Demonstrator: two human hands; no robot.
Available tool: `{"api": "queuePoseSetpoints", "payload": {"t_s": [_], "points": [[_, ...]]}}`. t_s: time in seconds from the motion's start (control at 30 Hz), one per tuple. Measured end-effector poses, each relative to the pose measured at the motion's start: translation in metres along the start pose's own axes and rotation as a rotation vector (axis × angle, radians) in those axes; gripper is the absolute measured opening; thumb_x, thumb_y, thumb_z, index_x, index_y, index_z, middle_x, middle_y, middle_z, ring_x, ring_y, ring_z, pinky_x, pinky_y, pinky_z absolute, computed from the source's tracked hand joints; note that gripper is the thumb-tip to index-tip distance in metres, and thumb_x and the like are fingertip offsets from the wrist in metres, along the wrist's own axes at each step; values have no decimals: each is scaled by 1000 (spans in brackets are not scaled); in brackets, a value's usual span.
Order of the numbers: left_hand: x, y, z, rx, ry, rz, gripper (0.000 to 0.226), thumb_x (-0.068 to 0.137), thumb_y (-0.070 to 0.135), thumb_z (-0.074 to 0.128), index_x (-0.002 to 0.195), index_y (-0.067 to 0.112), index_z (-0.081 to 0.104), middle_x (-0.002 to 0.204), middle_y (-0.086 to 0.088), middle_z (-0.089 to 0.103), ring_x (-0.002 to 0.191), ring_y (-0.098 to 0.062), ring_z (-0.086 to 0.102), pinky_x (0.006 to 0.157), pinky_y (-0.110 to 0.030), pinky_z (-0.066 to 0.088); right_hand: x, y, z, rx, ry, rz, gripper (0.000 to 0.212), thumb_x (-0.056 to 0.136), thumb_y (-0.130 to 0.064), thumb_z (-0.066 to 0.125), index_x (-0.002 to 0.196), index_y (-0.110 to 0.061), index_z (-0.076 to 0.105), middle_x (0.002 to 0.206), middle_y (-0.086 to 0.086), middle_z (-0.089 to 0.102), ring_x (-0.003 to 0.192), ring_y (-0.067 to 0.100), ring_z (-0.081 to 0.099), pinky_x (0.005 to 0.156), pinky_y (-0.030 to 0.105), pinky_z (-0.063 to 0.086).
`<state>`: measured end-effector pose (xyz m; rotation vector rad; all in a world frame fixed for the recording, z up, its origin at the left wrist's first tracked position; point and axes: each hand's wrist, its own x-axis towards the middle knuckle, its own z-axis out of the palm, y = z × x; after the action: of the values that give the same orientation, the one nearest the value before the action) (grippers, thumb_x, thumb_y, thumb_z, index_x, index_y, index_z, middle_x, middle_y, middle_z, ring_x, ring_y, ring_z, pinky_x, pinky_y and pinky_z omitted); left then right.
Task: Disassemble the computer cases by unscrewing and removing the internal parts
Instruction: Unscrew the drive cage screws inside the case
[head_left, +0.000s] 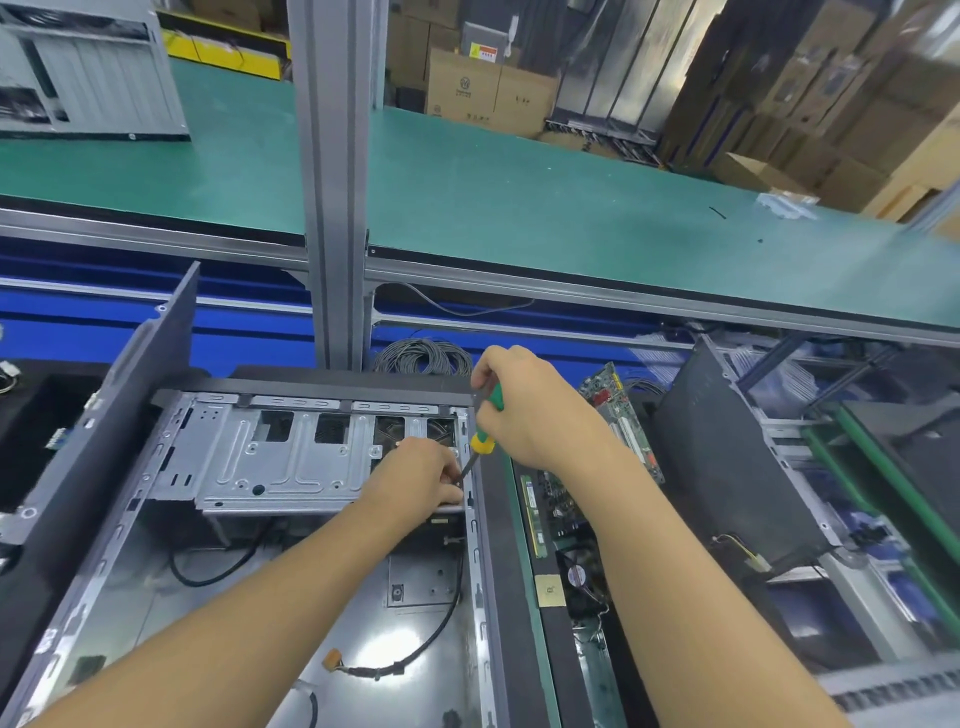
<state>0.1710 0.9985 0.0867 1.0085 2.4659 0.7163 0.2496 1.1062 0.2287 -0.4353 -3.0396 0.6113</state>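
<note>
At the far left a dark side panel (150, 358) leans upright, probably set aside to open up the work. Just right of it the computer case (171, 597) lies on its side with its open face up, so the inside is reachable from above. Across its far half sits the bare metal drive cage (270, 457), not yet removed. On the near floor of the case a loose black cable (415, 657) trails free.

The left hand (423, 478) rests on the right end of the drive cage, fingers curled over its edge right beside the tool tip. This looks like a steadying hold. Whether it also pinches a screw is hidden.

The screwdriver (485, 423), green and yellow in the handle, slants down to the left into that same corner of the cage. The right hand (530, 410) is wrapped firmly round the top of the handle, placed high to turn and press along the shaft.

Right of the case, circuit boards (558, 512) lie flat, apparently parts already out. Further right a second dark case (727, 457) stands tilted.
</note>
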Motion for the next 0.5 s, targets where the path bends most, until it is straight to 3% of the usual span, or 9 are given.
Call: {"api": "queuePoseSetpoints", "payload": {"t_s": [0.2,0.4,0.5], "points": [[-1,1,2,5,-9,16,6,83,18,74,89,18,76,84,1,72,82,-17,67,77,-30,55,-6,5,-9,27,64,-8,19,94,-12,55,109,-22,53,108,-3,49,93,18,48,71,31,36],[-5,-2,1,1,11,63,18,83,20,72,100,18,77,85,7,70,79,-10,63,82,-31,56,-9,6,-7,43,19,1,19,95,-11,54,110,-22,53,111,-1,50,97,20,52,77,30,41],[-5,-1,0,-19,7,44,18,83,20,73,100,18,77,79,9,67,77,-9,62,80,-30,56,-11,10,-8,75,62,14,18,95,-11,54,109,-22,53,110,-2,51,89,15,52,67,25,40]]}}
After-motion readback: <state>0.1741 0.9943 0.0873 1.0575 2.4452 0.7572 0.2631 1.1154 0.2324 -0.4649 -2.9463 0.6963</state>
